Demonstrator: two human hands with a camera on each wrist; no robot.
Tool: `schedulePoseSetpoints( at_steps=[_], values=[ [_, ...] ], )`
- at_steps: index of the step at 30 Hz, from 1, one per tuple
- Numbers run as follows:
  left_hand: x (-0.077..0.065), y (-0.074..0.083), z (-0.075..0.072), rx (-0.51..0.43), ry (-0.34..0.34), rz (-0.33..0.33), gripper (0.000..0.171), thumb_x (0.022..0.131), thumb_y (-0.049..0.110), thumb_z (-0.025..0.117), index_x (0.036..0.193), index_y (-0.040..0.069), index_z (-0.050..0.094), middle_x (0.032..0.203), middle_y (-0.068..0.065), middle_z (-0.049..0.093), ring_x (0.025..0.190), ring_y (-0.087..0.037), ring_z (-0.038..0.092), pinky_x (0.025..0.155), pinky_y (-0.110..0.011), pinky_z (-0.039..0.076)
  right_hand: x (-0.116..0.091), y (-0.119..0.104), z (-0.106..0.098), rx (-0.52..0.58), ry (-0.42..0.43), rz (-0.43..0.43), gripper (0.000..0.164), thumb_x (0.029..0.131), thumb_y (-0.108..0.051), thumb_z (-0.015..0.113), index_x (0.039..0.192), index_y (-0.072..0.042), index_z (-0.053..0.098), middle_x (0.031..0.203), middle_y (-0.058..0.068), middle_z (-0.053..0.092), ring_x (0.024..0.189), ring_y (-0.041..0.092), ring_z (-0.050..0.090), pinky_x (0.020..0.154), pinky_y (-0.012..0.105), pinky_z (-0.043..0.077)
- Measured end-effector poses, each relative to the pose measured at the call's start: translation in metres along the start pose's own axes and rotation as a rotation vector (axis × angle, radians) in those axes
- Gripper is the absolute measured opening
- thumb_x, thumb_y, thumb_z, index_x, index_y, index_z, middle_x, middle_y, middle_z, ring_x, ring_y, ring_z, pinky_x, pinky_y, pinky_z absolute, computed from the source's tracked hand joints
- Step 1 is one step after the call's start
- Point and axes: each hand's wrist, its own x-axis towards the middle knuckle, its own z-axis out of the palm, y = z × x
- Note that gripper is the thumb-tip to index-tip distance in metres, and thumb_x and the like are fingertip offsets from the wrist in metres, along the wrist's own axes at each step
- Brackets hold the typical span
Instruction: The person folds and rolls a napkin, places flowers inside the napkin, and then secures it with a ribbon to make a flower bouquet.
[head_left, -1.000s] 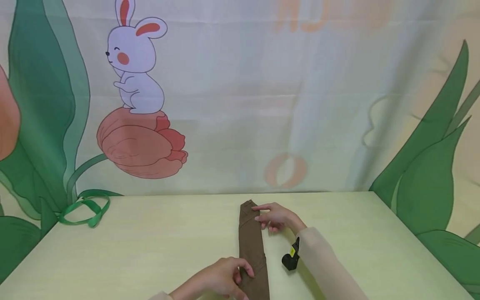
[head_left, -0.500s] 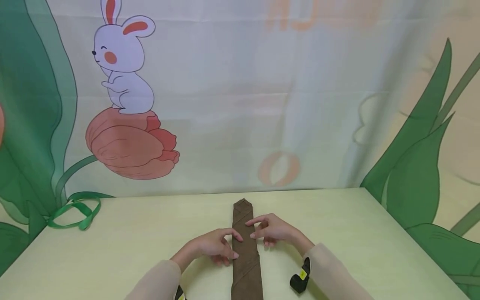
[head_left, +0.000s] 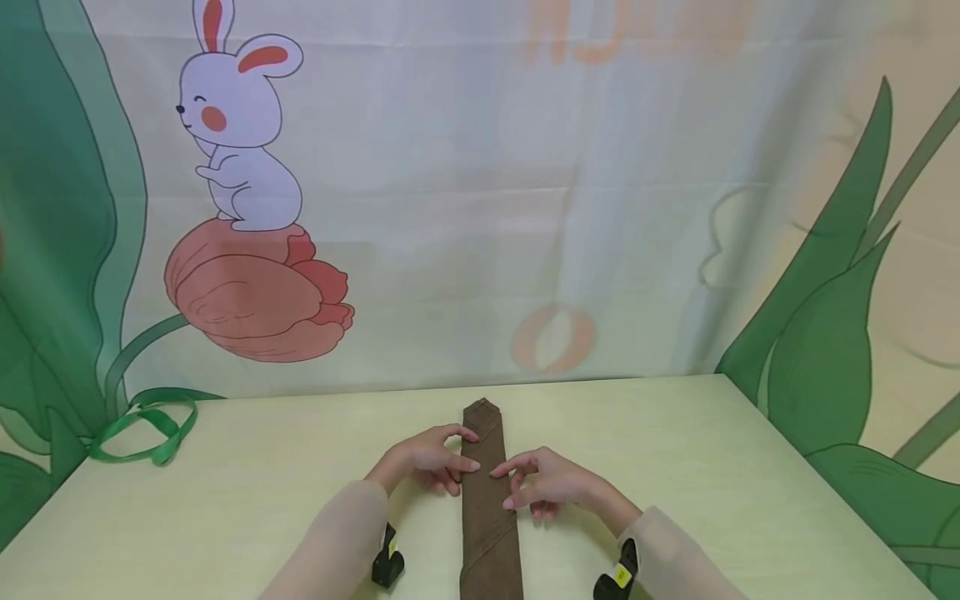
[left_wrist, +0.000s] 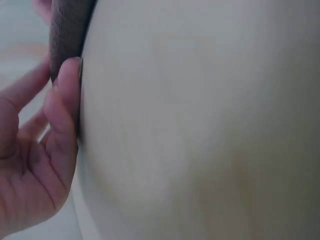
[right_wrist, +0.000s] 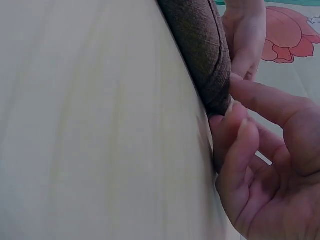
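Observation:
A long, folded brown cloth strip [head_left: 487, 508] lies flat on the table, pointing away from me, with its far end tapered and diagonal folds across its top. My left hand [head_left: 431, 457] is at its left edge, index finger and thumb touching the top near the far end. My right hand [head_left: 551, 485] is at the right edge, a little nearer, with its index finger and thumb on the cloth. In the left wrist view, the left hand's fingers [left_wrist: 62, 120] rest by the cloth's edge. The right wrist view shows the right hand's fingers [right_wrist: 235, 145] beside the cloth's thick, layered side.
A looped green ribbon [head_left: 161, 433] lies at the table's far left corner. A printed backdrop [head_left: 420, 208] with a rabbit and tulip hangs behind the pale table [head_left: 637, 433]. Black wrist devices [head_left: 388, 560] show at both sleeves.
My left hand has moved away from me along the cloth towards its far end. My right hand has slid back nearer along the right edge. The head view has shifted slightly right.

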Motion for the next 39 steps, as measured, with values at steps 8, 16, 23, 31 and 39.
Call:
schedulePoseSetpoints(
  at_steps=[8, 16, 23, 31, 39],
  values=[
    [0.01, 0.007, -0.002, 0.079, 0.16, 0.008, 0.035, 0.09, 0.013, 0.057, 0.123, 0.009, 0.048, 0.064, -0.006, 0.054, 0.044, -0.01, 0.054, 0.043, -0.022, 0.045, -0.003, -0.003, 0.006, -0.005, 0.009, -0.009, 0.042, 0.08, -0.016, 0.069, 0.12, -0.01, 0.057, 0.084, 0.003, 0.054, 0.042, 0.008, 0.046, 0.039, 0.02, 0.037],
    [-0.008, -0.011, -0.039, 0.157, 0.291, 0.053, 0.034, 0.091, 0.018, 0.055, 0.124, 0.011, 0.051, 0.078, -0.011, 0.06, 0.054, -0.016, 0.059, 0.05, -0.029, 0.048, -0.012, -0.006, 0.017, -0.014, -0.005, -0.054, 0.054, 0.078, -0.017, 0.071, 0.127, -0.008, 0.051, 0.085, 0.003, 0.05, 0.043, 0.009, 0.045, 0.039, 0.02, 0.037],
    [-0.051, -0.035, -0.09, 0.168, 0.344, 0.087, 0.038, 0.09, 0.018, 0.056, 0.126, 0.009, 0.048, 0.087, -0.015, 0.061, 0.069, -0.02, 0.061, 0.058, -0.034, 0.05, -0.018, -0.003, 0.013, -0.007, -0.039, -0.051, 0.064, 0.074, -0.012, 0.075, 0.131, -0.009, 0.047, 0.096, 0.007, 0.042, 0.044, 0.009, 0.036, 0.04, 0.02, 0.032],
    [-0.118, -0.076, -0.15, 0.314, 0.502, 0.064, 0.046, 0.09, 0.026, 0.057, 0.126, 0.001, 0.046, 0.103, -0.026, 0.057, 0.085, -0.029, 0.059, 0.064, -0.037, 0.051, -0.017, -0.003, 0.014, -0.014, -0.039, -0.048, 0.063, 0.073, -0.008, 0.075, 0.131, -0.011, 0.049, 0.096, 0.007, 0.04, 0.044, 0.008, 0.037, 0.039, 0.019, 0.03],
    [-0.163, -0.113, -0.186, 0.433, 0.663, 0.003, 0.059, 0.091, 0.039, 0.051, 0.129, -0.005, 0.04, 0.119, -0.036, 0.046, 0.106, -0.048, 0.046, 0.08, -0.052, 0.042, -0.017, -0.005, 0.014, -0.065, -0.009, -0.036, 0.062, 0.073, -0.008, 0.075, 0.13, -0.014, 0.051, 0.097, 0.006, 0.041, 0.043, 0.01, 0.037, 0.038, 0.019, 0.031]
  ],
)
